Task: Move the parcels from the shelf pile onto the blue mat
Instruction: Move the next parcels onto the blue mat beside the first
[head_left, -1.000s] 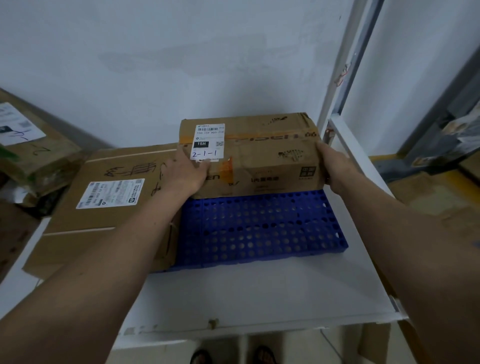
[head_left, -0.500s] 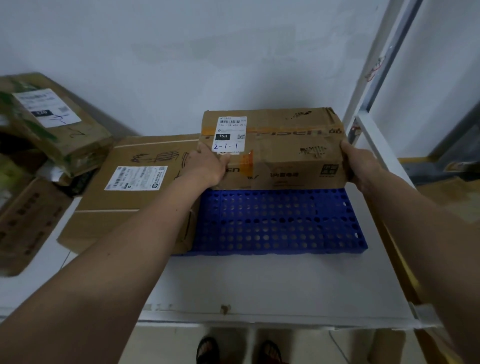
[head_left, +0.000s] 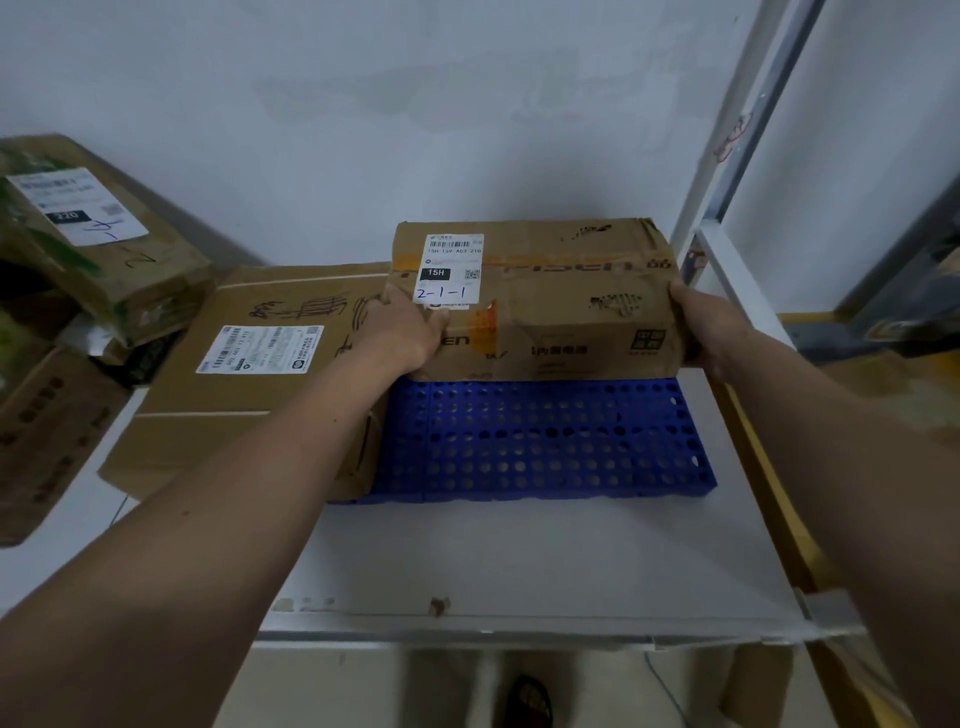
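**Labelled carton held at far edge of blue mat**

Two bare hands on one parcel. Left hand (head_left: 402, 332) grips the left end of a long brown cardboard carton (head_left: 561, 306), thumb across the near face just under its white shipping label (head_left: 451, 270), which carries "2-1-1" handwritten in blue. Right hand (head_left: 701, 332) holds the right end, fingers wrapped round the far side and out of sight, palm pressed against the cardboard. Both sets of fingers clamped on the carton.

The carton sits along the far edge of the blue perforated plastic mat (head_left: 540, 441). Whether its base fully rests on the mat or is slightly lifted cannot be told. The carton is creased and dented, with orange tape (head_left: 480, 327) on the near face.

The mat lies on a white shelf board (head_left: 519, 561); its near part is bare. Overlapping the mat's left edge is a flat wide brown cardboard box (head_left: 249, 384) with a white printed label (head_left: 260, 349) and black marker scribbles.

Far left, a pile: a tilted brown carton with green print (head_left: 104, 249) and a white label, above a darker brown box (head_left: 47, 441) at the left edge.

White metal upright of the shelf frame (head_left: 727, 171) at right, pale wall (head_left: 415, 104) behind. Below the shelf's near edge, a dark shoe (head_left: 530, 701) on the floor.
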